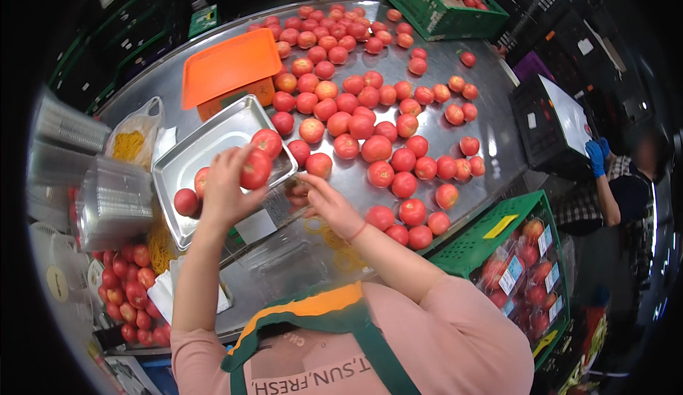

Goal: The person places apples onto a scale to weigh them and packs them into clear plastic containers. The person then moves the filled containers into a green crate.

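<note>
My left hand (228, 184) is over a shallow metal tray (181, 155), its fingers around a red tomato (257, 170). Another tomato (267, 143) sits just beyond it at the tray's right side. Two more lie in the tray by my wrist, one red tomato (187, 202) and one partly covered tomato (201, 180). My right hand (332, 205) hovers at the tray's near right corner with its fingers apart, and I see nothing held in it. Below that corner is a keypad panel (276, 203), apparently of a scale, partly hidden.
Many loose tomatoes (363, 125) cover the metal table (496, 128). An orange tray (232, 66) stands behind. Stacked clear plastic containers (112, 203) rise at left. A green crate (491, 235) holds packed tomatoes at right; another green crate (453, 21) stands far right. A co-worker's blue-gloved hand (595, 157) holds a black crate (544, 123).
</note>
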`<action>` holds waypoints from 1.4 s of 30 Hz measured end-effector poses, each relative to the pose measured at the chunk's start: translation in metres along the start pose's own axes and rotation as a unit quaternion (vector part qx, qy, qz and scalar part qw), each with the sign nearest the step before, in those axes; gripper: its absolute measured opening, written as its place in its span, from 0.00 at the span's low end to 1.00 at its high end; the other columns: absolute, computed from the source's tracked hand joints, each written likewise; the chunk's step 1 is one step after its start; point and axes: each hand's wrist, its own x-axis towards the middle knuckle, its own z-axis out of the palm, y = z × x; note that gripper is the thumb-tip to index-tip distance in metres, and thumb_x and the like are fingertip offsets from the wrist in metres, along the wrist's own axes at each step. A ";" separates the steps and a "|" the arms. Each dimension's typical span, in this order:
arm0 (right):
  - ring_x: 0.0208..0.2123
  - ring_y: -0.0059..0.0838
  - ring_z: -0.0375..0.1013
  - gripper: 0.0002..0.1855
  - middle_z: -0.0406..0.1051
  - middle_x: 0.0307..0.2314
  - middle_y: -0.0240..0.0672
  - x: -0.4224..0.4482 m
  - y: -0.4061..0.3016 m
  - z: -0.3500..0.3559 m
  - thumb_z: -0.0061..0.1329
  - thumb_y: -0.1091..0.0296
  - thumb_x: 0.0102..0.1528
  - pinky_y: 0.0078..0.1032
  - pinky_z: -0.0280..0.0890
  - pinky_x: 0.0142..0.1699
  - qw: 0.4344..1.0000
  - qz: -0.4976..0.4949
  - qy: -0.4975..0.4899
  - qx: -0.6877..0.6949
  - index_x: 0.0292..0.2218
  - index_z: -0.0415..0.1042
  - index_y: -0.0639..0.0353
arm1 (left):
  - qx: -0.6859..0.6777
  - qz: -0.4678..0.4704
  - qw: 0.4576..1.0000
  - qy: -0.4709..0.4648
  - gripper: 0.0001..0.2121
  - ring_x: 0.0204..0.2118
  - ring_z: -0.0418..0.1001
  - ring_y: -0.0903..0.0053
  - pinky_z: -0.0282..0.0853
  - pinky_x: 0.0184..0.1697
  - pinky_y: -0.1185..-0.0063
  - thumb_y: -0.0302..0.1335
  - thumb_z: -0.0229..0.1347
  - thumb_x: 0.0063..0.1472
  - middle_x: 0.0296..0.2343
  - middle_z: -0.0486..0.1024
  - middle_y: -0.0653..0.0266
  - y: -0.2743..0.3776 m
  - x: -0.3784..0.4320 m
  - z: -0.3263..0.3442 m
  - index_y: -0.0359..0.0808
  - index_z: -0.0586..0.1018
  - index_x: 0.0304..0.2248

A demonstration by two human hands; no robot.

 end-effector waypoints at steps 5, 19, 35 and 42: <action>0.41 0.30 0.71 0.20 0.70 0.38 0.36 0.036 -0.012 -0.022 0.48 0.61 0.53 0.27 0.68 0.39 0.999 0.006 -0.038 0.026 0.46 0.65 0.59 | -0.022 0.082 0.995 -0.058 0.36 0.54 0.59 0.58 0.48 0.58 0.61 0.31 0.65 0.41 0.51 0.60 0.52 0.071 -0.026 0.011 0.37 0.64 0.52; 0.34 0.42 0.70 0.10 0.70 0.32 0.42 0.105 -0.114 -0.259 0.49 0.70 0.48 0.34 0.65 0.42 0.699 -0.205 0.224 -0.647 0.34 0.71 0.58 | -0.449 -0.424 0.736 0.279 0.28 0.54 0.58 0.68 0.53 0.56 0.73 0.27 0.48 0.61 0.52 0.59 0.54 -0.028 -0.188 0.080 0.34 0.52 0.58; 0.34 0.35 0.72 0.26 0.73 0.31 0.41 0.149 -0.122 -0.388 0.59 0.59 0.38 0.29 0.67 0.44 0.661 -0.057 0.394 -0.635 0.38 0.72 0.64 | -0.468 -0.490 0.721 0.144 0.15 0.43 0.69 0.76 0.63 0.46 0.79 0.22 0.56 0.53 0.40 0.73 0.63 -0.018 -0.221 0.064 0.31 0.75 0.41; 0.46 0.36 0.65 0.30 0.66 0.43 0.40 0.113 -0.106 -0.062 0.57 0.74 0.39 0.31 0.61 0.51 0.799 -0.349 -0.096 -0.480 0.46 0.65 0.61 | -0.470 -0.380 0.786 0.132 0.08 0.44 0.69 0.77 0.63 0.47 0.80 0.25 0.54 0.58 0.41 0.72 0.62 0.002 -0.211 0.066 0.33 0.78 0.36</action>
